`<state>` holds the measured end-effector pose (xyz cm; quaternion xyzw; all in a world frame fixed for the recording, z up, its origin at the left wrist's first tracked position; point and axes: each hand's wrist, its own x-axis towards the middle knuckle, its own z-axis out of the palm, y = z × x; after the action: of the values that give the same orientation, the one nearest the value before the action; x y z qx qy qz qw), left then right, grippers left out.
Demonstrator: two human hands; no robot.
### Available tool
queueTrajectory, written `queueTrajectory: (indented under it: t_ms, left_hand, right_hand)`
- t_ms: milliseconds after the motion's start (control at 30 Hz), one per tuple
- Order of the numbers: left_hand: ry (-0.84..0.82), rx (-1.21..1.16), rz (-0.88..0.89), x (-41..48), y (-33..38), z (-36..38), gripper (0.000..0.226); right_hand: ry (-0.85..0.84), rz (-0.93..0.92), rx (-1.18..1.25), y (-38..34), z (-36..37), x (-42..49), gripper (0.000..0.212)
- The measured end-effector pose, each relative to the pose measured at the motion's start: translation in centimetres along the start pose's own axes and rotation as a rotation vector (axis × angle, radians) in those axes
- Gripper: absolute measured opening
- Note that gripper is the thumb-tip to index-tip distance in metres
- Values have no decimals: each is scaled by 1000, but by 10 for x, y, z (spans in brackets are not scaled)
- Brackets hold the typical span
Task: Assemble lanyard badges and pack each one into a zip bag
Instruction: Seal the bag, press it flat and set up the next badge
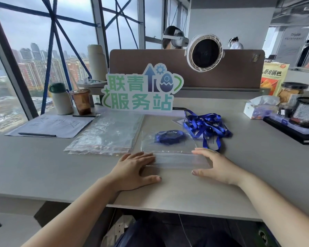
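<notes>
A clear zip bag (169,150) lies flat on the grey desk (43,166) in front of me, with a coiled blue lanyard (169,137) inside its far half. My left hand (134,166) lies flat with straight fingers at the bag's left near corner. My right hand (214,164) rests with straight fingers on the bag's right near edge, thumb stretched along the front. Behind and to the right lies a tangle of loose blue lanyards (206,127) over clear badge sleeves. A stack of empty zip bags (107,134) lies to the left.
A cut-out sign (141,90) stands behind the bags. Paper with pens (50,126), a bottle (62,100) and a drink cup (81,101) sit at the far left. A tissue box (259,107), mesh holder (306,113), jar and snack bag crowd the right. A fan (204,52) hangs on the partition.
</notes>
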<state>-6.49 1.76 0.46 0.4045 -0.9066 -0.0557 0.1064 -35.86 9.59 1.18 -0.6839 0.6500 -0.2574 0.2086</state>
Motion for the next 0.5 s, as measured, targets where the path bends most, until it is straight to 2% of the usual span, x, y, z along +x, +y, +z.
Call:
queueTrajectory:
  t_ms: [133,267,433,500]
  left_hand:
    - [-28,46,-59,9,0,2,112]
    - [-31,68,-98,19,5,-2,107]
    - [90,64,-128,29,4,-3,79]
    - [124,24,-123,28,4,-6,67]
  right_hand:
    - [11,-32,-154,1,4,13,69]
    - [40,-14,-189,-1,5,28,67]
    - [223,-102,-369,2,8,37,22]
    - [263,-125,-356,4,9,36,13]
